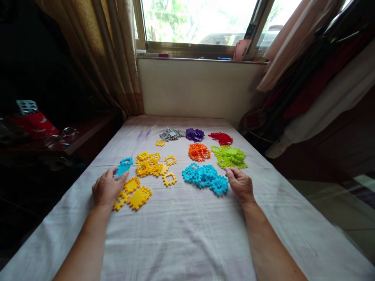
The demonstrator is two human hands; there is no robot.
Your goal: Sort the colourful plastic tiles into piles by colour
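Note:
My left hand is closed on blue interlocking tiles, a solid square one with a notched edge and another partly showing behind it. Just right of this hand lie loose yellow tiles, with a larger yellow pile beyond them. My right hand rests beside the blue tile pile, its fingers curled in and thumb against the forefinger. Whatever it may hold is hidden. Lime green tiles lie just past its fingertips.
Farther back on the sheet-covered surface sit orange, red, purple and grey tile piles. Glasses lie on a dark side table at left. Clothes hang at right; a window stands ahead.

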